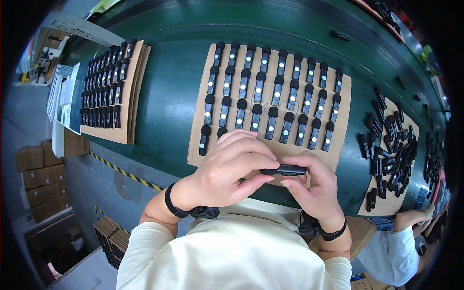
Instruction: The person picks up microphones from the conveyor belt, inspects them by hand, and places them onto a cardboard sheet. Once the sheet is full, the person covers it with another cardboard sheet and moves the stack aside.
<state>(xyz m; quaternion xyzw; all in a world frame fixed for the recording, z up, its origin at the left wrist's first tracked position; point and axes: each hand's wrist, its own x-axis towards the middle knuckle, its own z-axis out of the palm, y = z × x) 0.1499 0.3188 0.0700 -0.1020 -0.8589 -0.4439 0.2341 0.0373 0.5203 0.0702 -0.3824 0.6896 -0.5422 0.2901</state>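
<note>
While both hands (270, 176) pinch a black microphone (285, 170) (rows (270, 92) beyond).

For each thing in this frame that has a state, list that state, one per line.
Small black microphone: lying sideways, held between both hands.
Left hand: closed on the microphone.
Right hand: closed on the microphone.
Middle cardboard sheet: microphones laid in neat rows.
Left cardboard sheet: rows filled.
Right cardboard sheet: microphones in a loose heap.
</note>
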